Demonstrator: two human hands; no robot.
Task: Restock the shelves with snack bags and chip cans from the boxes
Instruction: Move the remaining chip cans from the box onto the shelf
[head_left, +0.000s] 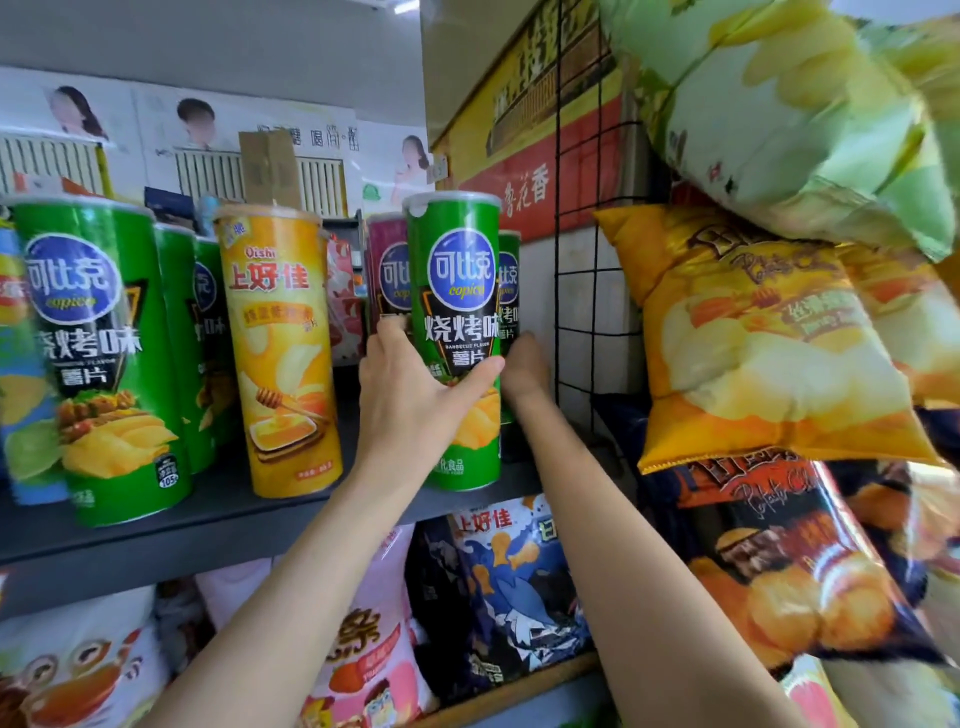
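My left hand (410, 400) grips a tall green chip can (453, 291) with a blue round logo, standing upright near the front edge of the dark shelf (218, 514). My right hand (524, 364) reaches behind and to the right of that can, beside another green can (509, 291) further back; its fingers are hidden, so I cannot tell whether it holds anything. A purple can (387, 275) stands behind my left hand. To the left stand a yellow can (283, 338) and more green cans (93, 353).
A black wire grid (576, 249) rises just right of my right hand. Orange chip bags (753, 343), a pale green bag (789, 109) and a dark bag (774, 561) hang on the right. Snack bags (498, 587) fill the lower shelf.
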